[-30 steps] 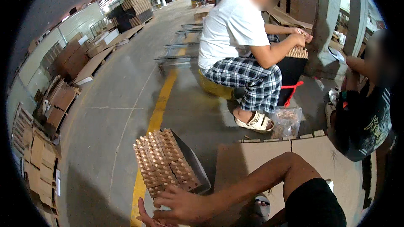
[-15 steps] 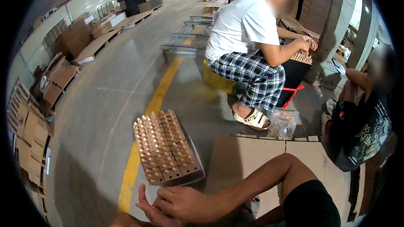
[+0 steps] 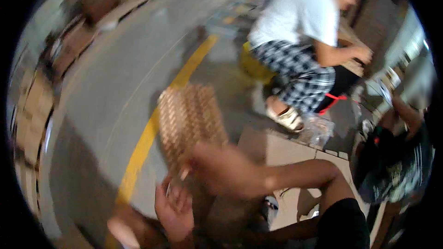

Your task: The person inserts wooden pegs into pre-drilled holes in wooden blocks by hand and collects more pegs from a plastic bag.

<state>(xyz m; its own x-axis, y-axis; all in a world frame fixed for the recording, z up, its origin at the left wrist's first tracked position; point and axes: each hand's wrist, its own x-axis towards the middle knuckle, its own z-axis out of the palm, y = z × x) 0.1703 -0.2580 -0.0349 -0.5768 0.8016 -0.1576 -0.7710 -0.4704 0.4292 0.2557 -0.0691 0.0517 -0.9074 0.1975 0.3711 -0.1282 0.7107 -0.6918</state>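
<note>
In front of me stands a brown stack of blocks [image 3: 208,115], its top covered with rows of small upright wooden pegs [image 3: 177,103], all blurred now. My right hand [image 3: 221,168] reaches over the near end of the stack, smeared by motion. A short pale wooden peg [image 3: 184,174] shows at its pinched fingertips. Just below, my left hand [image 3: 176,207] is palm up, thumb raised and fingers curled inward. What lies in that palm is hidden.
A seated co-worker in a white shirt [image 3: 297,16] works at a dark box [image 3: 344,80]. Another person [image 3: 397,157] is at far right. Flat cardboard [image 3: 277,154] and a clear plastic bag [image 3: 318,129] lie right of the stack. A yellow line [image 3: 138,166] runs along the floor.
My right hand has moved away from my left palm, up and right to the near end of the stack. The view has shifted, and the stack appears higher.
</note>
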